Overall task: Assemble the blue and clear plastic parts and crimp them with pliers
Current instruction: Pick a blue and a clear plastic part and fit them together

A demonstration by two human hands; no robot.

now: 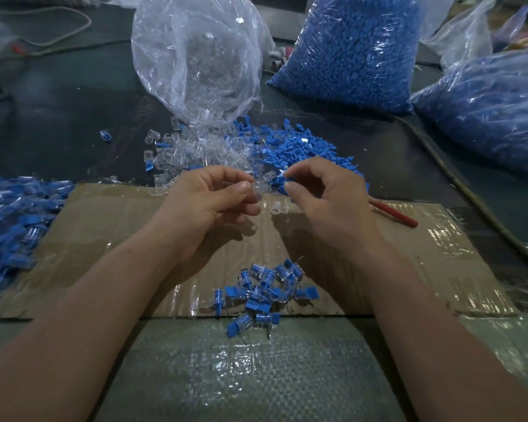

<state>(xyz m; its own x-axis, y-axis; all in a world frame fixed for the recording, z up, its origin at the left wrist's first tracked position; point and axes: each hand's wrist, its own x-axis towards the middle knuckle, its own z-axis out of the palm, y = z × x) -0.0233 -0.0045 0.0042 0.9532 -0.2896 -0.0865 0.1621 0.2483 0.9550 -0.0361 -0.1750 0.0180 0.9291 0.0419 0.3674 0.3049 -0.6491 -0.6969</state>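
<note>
The left hand [214, 205] is pinching a clear plastic part [255, 190] between curled thumb and forefinger. The right hand [329, 202], fingers likewise curled, is pinching a small blue part [282, 177] just beside it. Both hands are hovering over the cardboard [104, 239], with red-handled pliers [393, 214] lying to their right and assembled pieces [265, 287] lying below the hands.

Over cardboard [104, 239], ctr: L hand [208, 205] & R hand [329, 205], a part [255, 190] in each. Behind: loose parts [226, 147], spilled before open bag [195, 56]. Rear R: full bags [348, 50]. On cardboard: pliers [393, 215] R of R hand, pile [262, 290] at near edge. Far L: heap [9, 214].
</note>
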